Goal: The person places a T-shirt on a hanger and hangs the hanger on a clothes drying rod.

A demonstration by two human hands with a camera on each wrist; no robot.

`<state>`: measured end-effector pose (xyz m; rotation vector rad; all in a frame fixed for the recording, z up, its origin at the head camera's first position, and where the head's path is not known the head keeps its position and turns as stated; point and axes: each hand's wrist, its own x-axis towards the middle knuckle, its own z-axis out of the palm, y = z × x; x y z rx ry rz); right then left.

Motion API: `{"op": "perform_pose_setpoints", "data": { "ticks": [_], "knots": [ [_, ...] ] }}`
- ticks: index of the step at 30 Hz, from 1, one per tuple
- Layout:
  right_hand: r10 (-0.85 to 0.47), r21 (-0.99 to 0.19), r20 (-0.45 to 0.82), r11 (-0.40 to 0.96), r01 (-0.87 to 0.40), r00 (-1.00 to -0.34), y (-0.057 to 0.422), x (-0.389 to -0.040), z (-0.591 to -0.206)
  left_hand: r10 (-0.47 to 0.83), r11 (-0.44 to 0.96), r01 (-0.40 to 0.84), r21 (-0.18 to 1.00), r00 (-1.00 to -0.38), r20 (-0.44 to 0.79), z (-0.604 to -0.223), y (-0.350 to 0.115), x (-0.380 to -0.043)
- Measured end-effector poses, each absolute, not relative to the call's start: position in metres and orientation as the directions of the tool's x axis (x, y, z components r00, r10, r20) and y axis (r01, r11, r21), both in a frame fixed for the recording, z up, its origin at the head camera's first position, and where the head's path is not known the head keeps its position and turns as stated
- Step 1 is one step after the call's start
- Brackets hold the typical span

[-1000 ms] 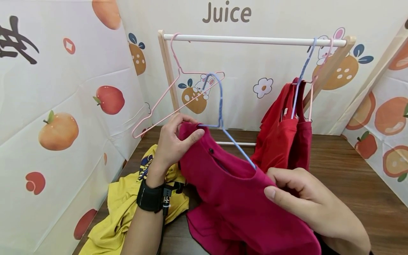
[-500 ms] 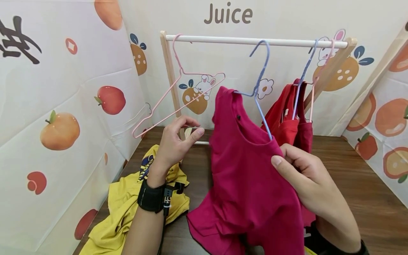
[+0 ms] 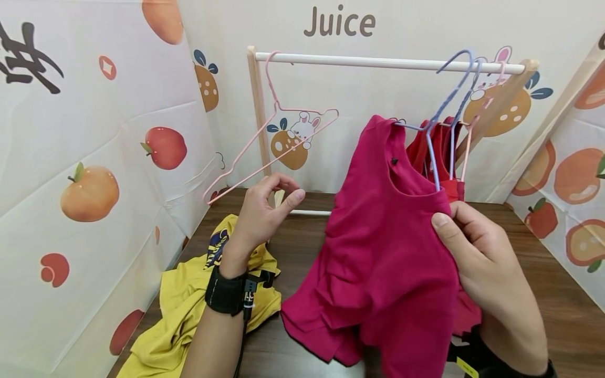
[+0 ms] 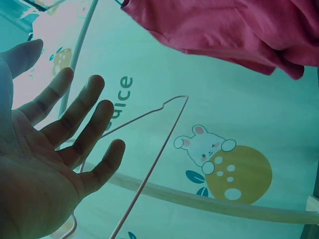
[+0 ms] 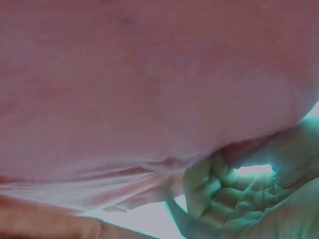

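My right hand [image 3: 487, 252] pinches the shoulder of a magenta shirt [image 3: 387, 252] between thumb and fingers. Inside its neck sits a blue hanger [image 3: 439, 113], whose hook overlaps the right part of the white rail [image 3: 359, 61] in the head view. The shirt hangs down in front of me, its lower part close over the table. In the right wrist view, pinkish cloth [image 5: 149, 89] fills most of the picture above my curled fingers. My left hand [image 3: 264, 210] is held up at the left, holding nothing, its fingers spread apart in the left wrist view.
A bare pink hanger [image 3: 274, 110] hangs at the rail's left end. Red garments [image 3: 437, 157] on a blue and a pink hanger hang at the right end, partly behind the magenta shirt. A crumpled yellow shirt [image 3: 179, 299] lies on the brown table [image 3: 302, 241] beneath my left arm.
My left hand has let go of the magenta shirt's other shoulder. The right hand has carried shirt and hanger up and to the right, bringing the hook to rail height.
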<state>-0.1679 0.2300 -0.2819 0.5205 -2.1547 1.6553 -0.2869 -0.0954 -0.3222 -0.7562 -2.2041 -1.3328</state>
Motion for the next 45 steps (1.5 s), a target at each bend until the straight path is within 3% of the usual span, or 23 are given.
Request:
{"op": "perform_pose_setpoints", "data": {
  "ticks": [5,8,16,22,26,34,45],
  "knots": [
    [-0.067,-0.78,0.518,0.371,-0.503,-0.853,0.242,-0.17,-0.28,0.22,0.378,0.654,0.655,-0.751,0.623,-0.322,-0.095,-0.287],
    [-0.067,-0.78,0.525,0.361,-0.511,-0.849,0.243,-0.175,-0.28,0.228,0.382,0.647,0.66,-0.758,0.611,-0.323,-0.095,-0.287],
    [-0.008,-0.844,0.524,0.13,-0.52,-0.852,0.24,-0.193,-0.281,0.237,0.41,0.637,0.653,-0.766,0.598,-0.323,-0.093,-0.288],
    [-0.008,-0.811,0.585,-0.019,-0.585,-0.811,0.24,-0.211,-0.286,0.254,0.424,0.628,0.652,-0.774,0.58,-0.323,-0.091,-0.289],
    [0.02,-0.8,0.598,-0.047,-0.598,-0.801,0.239,-0.22,-0.289,0.267,0.427,0.621,0.658,-0.781,0.564,-0.323,-0.09,-0.288],
    [0.12,-0.874,0.473,-0.064,-0.482,-0.873,0.24,-0.233,-0.294,0.294,0.45,0.594,0.667,-0.803,0.518,-0.322,-0.087,-0.288],
    [0.094,-0.898,0.43,-0.061,-0.436,-0.898,0.245,-0.234,-0.295,0.332,0.46,0.591,0.663,-0.807,0.489,-0.321,-0.086,-0.286]
  ]
}}
